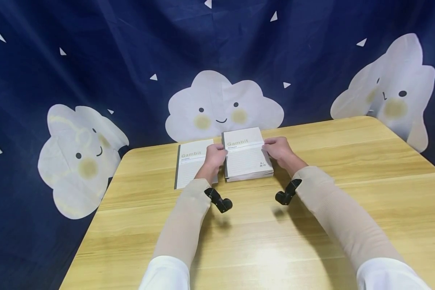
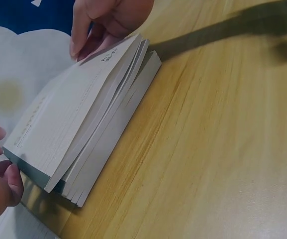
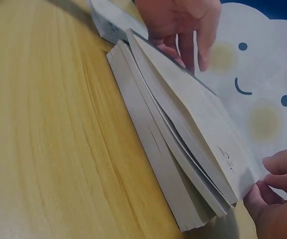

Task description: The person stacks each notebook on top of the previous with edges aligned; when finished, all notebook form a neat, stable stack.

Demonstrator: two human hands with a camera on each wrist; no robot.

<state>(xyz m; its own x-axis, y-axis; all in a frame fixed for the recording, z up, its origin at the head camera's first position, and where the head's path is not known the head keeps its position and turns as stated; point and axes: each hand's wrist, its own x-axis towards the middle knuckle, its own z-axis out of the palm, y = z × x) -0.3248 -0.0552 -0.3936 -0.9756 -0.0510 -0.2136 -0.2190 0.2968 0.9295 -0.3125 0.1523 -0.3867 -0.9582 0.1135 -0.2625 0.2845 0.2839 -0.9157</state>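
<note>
A stack of white "Gambit" notebooks sits on the wooden table, its top notebook (image 1: pixel 247 158) showing a dark spine strip on the left. My left hand (image 1: pixel 214 158) pinches that spine edge. On the opposite edge, my right hand (image 1: pixel 280 150) pinches the same notebook between thumb and fingers. Both wrist views show the notebook's cover (image 2: pixel 58 114) tilted, with gaps over the lower notebooks (image 3: pixel 150 139). Left of the stack lies another notebook (image 1: pixel 183 169), partly hidden by my left hand and wrist.
The wooden table (image 1: pixel 253 237) stretches toward me and to both sides. Behind its far edge hangs a dark blue curtain (image 1: pixel 137 40) with white clouds and triangles. A small black device (image 1: pixel 219 200) is strapped to my left wrist, and another black device (image 1: pixel 288 192) to my right.
</note>
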